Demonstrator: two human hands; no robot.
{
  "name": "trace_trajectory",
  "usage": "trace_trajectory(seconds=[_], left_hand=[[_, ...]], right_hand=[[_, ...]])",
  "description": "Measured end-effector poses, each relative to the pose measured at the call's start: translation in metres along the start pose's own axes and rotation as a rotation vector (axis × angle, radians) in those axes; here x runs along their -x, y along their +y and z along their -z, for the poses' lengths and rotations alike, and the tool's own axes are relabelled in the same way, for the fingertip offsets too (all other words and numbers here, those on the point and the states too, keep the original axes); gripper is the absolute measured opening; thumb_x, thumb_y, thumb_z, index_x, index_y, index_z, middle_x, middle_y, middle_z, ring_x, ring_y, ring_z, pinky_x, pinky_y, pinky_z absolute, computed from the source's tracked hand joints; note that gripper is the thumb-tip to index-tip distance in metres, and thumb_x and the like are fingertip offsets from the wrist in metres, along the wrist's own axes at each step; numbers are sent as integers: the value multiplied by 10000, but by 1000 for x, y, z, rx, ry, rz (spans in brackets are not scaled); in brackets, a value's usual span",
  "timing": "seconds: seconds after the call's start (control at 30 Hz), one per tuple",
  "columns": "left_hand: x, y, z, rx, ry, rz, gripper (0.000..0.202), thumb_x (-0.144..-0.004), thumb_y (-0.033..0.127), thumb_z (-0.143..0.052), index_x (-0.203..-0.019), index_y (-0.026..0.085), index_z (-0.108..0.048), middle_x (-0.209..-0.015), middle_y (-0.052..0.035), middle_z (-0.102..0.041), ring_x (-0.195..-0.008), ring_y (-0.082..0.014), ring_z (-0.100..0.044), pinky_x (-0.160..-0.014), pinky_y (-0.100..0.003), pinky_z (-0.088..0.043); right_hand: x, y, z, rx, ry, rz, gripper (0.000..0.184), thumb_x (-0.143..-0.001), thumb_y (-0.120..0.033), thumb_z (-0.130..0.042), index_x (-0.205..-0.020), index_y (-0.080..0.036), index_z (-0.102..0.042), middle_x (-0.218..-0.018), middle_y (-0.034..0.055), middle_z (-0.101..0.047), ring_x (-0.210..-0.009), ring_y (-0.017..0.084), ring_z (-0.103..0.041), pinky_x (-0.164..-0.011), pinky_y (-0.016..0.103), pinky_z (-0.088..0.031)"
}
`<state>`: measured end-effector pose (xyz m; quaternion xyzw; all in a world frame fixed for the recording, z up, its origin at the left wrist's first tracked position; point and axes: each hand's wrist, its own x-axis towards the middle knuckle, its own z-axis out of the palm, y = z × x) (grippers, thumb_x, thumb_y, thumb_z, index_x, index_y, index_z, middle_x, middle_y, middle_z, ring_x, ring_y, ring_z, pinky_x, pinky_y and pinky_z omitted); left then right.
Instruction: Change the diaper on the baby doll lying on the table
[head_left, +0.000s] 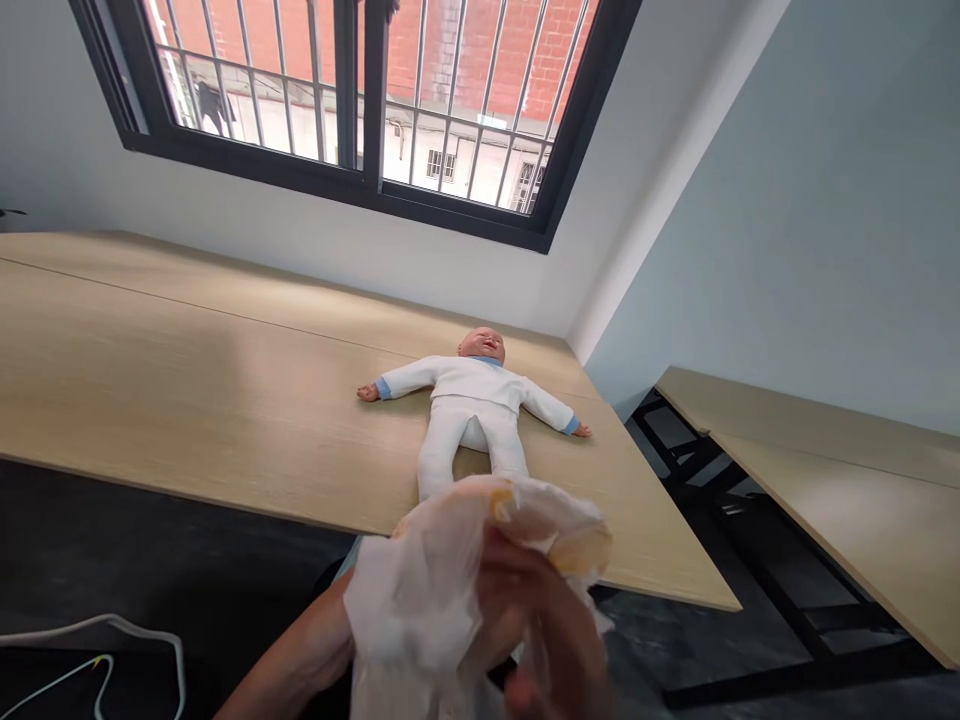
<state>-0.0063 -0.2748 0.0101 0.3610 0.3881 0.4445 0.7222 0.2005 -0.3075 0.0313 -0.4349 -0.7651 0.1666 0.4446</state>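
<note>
Close in front of me is a white, crumpled, soft item (427, 590) with yellow-orange patches, which looks like a diaper. My right hand (566, 630) has its fingers bent around its right side, smeared by motion. From the lower left my left forearm (304, 640) reaches in behind the white material, which covers my left hand and its fingers. Past the item, a baby doll (480, 400) in a white suit with blue cuffs and collar lies face up on the wooden table (225, 400). Its arms are spread, and the diaper hides its feet.
The table's front edge runs just beyond my hands. At the right stands a second wooden table (825, 450) on a black metal frame (787, 620), across a gap. White cables (112, 625) lie at the lower left. A barred window (360, 100) is in the back wall.
</note>
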Motion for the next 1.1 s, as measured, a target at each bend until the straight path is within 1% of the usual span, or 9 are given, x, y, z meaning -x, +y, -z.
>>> trace_trajectory(seconds=[0.13, 0.27, 0.43, 0.57, 0.67, 0.77, 0.9, 1.0, 1.1], left_hand=[[5, 11, -5, 227, -108, 201, 427, -702, 536, -708, -930, 179, -756, -843, -75, -778, -1010, -360, -691, -944, -487, -514], [1, 19, -12, 410, -211, 309, 527, -815, 546, -595, -1158, 158, -692, -951, -90, -775, -1072, -351, -674, -979, -497, -497], [-6, 21, -9, 439, -49, 177, 602, -853, 487, -593, -1340, 134, -566, -1020, -96, -766, -1057, -323, -686, -1024, -457, -478], [-6, 24, -9, 389, 81, 103, 564, -858, 448, -606, -1344, 165, -569, -979, -66, -777, -1016, -306, -705, -1014, -435, -491], [-4, 23, -14, 360, 57, 108, 620, -836, 520, -604, -1320, 133, -585, -998, -97, -770, -1018, -328, -701, -992, -447, -506], [-2, 18, -16, 220, 10, 125, 698, -753, 477, -725, -1330, 119, -562, -1075, -125, -748, -1051, -346, -684, -986, -451, -508], [-5, 11, -7, -140, 95, -6, 690, -719, 386, -779, -1327, 150, -554, -1171, -133, -711, -1141, -351, -635, -1001, -466, -497], [-7, 13, 6, -383, 178, -191, 588, -748, 428, -729, -1264, 174, -609, -1233, -133, -680, -1252, -366, -548, -1060, -500, -436], [-3, 18, 18, -507, 220, -312, 538, -726, 419, -735, -1205, 192, -647, -1293, -122, -644, -1315, -368, -482, -1126, -507, -349]], right_hand=[[-19, 9, 1, 44, 103, -9, 517, -941, -397, -552, -1416, -273, -389, -1477, 84, -419, -1378, 269, -385, -1099, 450, -400], [-24, 15, 3, 144, 140, -71, 531, -932, -372, -562, -1424, -267, -393, -1499, 91, -377, -1386, 277, -362, -1098, 476, -388], [-24, 26, 14, 117, 244, -253, 290, -923, -466, -544, -985, -201, -645, -1079, 86, -650, -1030, 239, -599, -891, 353, -490], [-23, 32, 17, -20, -105, -449, 517, -964, -564, -392, -706, -174, -611, -709, 26, -606, -658, 163, -540, -596, 256, -417], [-23, 31, 11, -74, -270, -444, 549, -967, -584, -365, -687, -165, -581, -672, 10, -566, -630, 146, -517, -578, 245, -394], [-25, 26, 6, -37, -241, -405, 413, -939, -556, -470, -891, -176, -624, -822, 24, -612, -725, 158, -565, -657, 250, -448], [-24, 17, 10, 4, -163, -284, 311, -948, -481, -497, -1066, -215, -608, -1011, 46, -611, -873, 171, -586, -770, 263, -469], [-19, 11, 15, 70, -119, -318, 310, -955, -497, -485, -950, -217, -618, -926, 27, -622, -791, 161, -566, -714, 264, -441], [-11, 6, 19, 127, -304, -393, 479, -974, -536, -420, -663, -194, -542, -636, -9, -554, -587, 137, -483, -585, 277, -352]])
